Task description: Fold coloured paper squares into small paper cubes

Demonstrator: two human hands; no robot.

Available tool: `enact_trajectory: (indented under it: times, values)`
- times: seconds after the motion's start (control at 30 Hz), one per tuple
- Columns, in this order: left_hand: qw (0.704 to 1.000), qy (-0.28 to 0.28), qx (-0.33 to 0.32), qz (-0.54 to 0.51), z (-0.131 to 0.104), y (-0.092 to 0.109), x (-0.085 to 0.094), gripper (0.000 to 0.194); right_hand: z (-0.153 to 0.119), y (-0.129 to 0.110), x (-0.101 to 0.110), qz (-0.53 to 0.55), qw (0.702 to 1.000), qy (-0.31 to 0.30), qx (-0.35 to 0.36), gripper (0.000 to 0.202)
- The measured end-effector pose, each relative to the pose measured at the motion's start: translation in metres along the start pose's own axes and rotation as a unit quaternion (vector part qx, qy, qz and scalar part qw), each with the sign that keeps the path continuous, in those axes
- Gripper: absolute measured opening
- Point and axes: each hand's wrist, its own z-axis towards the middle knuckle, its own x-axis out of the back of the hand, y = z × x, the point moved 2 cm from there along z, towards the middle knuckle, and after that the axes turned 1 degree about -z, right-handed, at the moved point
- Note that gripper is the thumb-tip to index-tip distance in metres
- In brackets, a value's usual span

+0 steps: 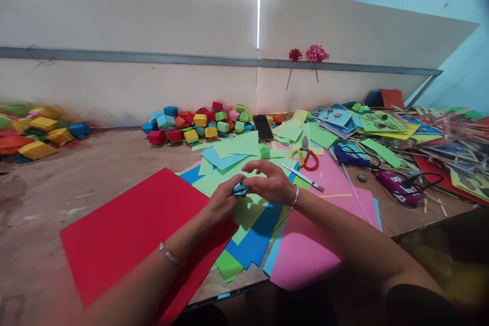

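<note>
A small folded piece of light blue paper (240,189) sits between my two hands above the paper sheets. My left hand (223,198) is closed around it from the left. Curled over from the right, my right hand (269,182) has its fingertips at the paper, though I cannot make out exactly which fingers touch it. Below my left forearm lies a large red sheet (141,234). Under my hands are pale green sheets (250,214) and a blue sheet (263,229). A small green paper box (265,152) stands just beyond my right hand.
Beyond my right hand lie a craft knife (305,178), red-and-yellow-handled scissors (308,159) and a phone (263,127). Colourful paper boxes (200,120) are heaped along the white panel. At right are a blue glue gun (351,155), a purple box with a cable (399,187) and pink paper (305,249).
</note>
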Motion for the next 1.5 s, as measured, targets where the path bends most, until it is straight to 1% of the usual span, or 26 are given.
enact_trajectory:
  times: [0.07, 0.13, 0.23, 0.3, 0.4, 0.47, 0.63, 0.73, 0.8, 0.83, 0.87, 0.97, 1.03, 1.07, 1.1, 1.13, 1.17, 1.2, 1.23, 1.3, 1.37, 1.43, 1.5]
  values:
    - [1.000, -0.019, -0.002, -0.003, -0.002, 0.005, -0.001, 0.009, 0.002, 0.000, 0.003, 0.019, 1.000, -0.018, -0.001, 0.009]
    - [0.999, -0.052, 0.000, -0.017, -0.004, 0.011, -0.001, 0.008, 0.005, -0.001, 0.006, 0.067, 0.997, -0.029, -0.015, 0.013]
    - [0.991, -0.112, 0.005, -0.073, -0.007, 0.018, -0.002, 0.022, 0.008, 0.000, 0.012, 0.132, 0.990, -0.011, -0.055, 0.015]
    - [0.985, -0.131, 0.009, -0.109, -0.008, 0.020, -0.001, 0.035, 0.009, 0.001, 0.014, 0.149, 0.985, 0.003, -0.080, 0.015]
    - [0.984, -0.131, 0.016, -0.121, -0.008, 0.019, 0.001, 0.053, 0.009, 0.001, 0.014, 0.163, 0.982, 0.011, -0.099, 0.014]
    - [0.985, -0.126, 0.015, -0.121, -0.007, 0.018, 0.002, 0.059, 0.009, 0.000, 0.015, 0.165, 0.981, 0.016, -0.104, 0.012]
    - [0.983, -0.128, 0.017, -0.133, -0.006, 0.018, 0.001, 0.057, 0.009, -0.002, 0.017, 0.148, 0.981, 0.024, -0.126, 0.012]
    - [0.984, -0.120, 0.014, -0.129, -0.006, 0.020, 0.000, 0.059, 0.009, -0.004, 0.018, 0.182, 0.970, 0.030, -0.158, 0.016]
    - [0.986, -0.118, 0.006, -0.120, -0.006, 0.022, -0.001, 0.061, 0.009, -0.003, 0.018, 0.234, 0.950, 0.036, -0.202, 0.022]
    - [0.985, -0.120, 0.001, -0.121, -0.007, 0.024, -0.001, 0.061, 0.008, -0.001, 0.017, 0.268, 0.934, 0.045, -0.233, 0.025]
    - [0.984, -0.123, -0.003, -0.126, -0.007, 0.025, -0.002, 0.061, 0.006, 0.001, 0.016, 0.304, 0.912, 0.060, -0.267, 0.027]
    - [0.978, -0.136, 0.002, -0.161, -0.009, 0.027, -0.002, 0.055, 0.001, 0.011, 0.010, 0.400, 0.834, 0.129, -0.357, 0.032]
    - [0.971, -0.153, 0.016, -0.182, -0.010, 0.025, -0.001, 0.051, -0.001, 0.016, 0.007, 0.444, 0.793, 0.158, -0.385, 0.035]
    - [0.968, -0.163, 0.026, -0.190, -0.010, 0.024, -0.001, 0.050, -0.002, 0.018, 0.006, 0.460, 0.781, 0.160, -0.391, 0.035]
    - [0.965, -0.172, 0.037, -0.196, -0.010, 0.022, -0.001, 0.049, -0.002, 0.019, 0.005, 0.469, 0.775, 0.155, -0.393, 0.035]
    - [0.963, -0.179, 0.046, -0.197, -0.010, 0.020, -0.002, 0.049, -0.002, 0.019, 0.006, 0.469, 0.777, 0.148, -0.392, 0.035]
    - [0.964, -0.178, 0.051, -0.192, -0.010, 0.018, -0.002, 0.048, -0.001, 0.019, 0.007, 0.459, 0.787, 0.139, -0.389, 0.035]
    - [0.969, -0.168, 0.049, -0.175, -0.009, 0.017, -0.003, 0.048, 0.000, 0.018, 0.008, 0.441, 0.802, 0.127, -0.382, 0.035]
    - [0.977, -0.149, 0.038, -0.149, -0.008, 0.015, -0.003, 0.048, 0.001, 0.018, 0.010, 0.414, 0.823, 0.115, -0.372, 0.035]
    - [0.993, -0.092, 0.008, -0.079, -0.005, 0.011, -0.003, 0.049, 0.003, 0.016, 0.013, 0.348, 0.869, 0.097, -0.338, 0.035]
    - [0.999, -0.043, -0.011, -0.029, -0.004, 0.007, -0.002, 0.048, 0.005, 0.013, 0.015, 0.279, 0.909, 0.090, -0.295, 0.032]
    - [1.000, -0.019, -0.013, -0.015, -0.003, 0.003, -0.002, 0.045, 0.006, 0.010, 0.016, 0.215, 0.936, 0.096, -0.262, 0.028]
    - [1.000, -0.014, -0.014, -0.005, -0.003, -0.001, -0.003, 0.042, 0.007, 0.006, 0.017, 0.168, 0.950, 0.106, -0.240, 0.023]
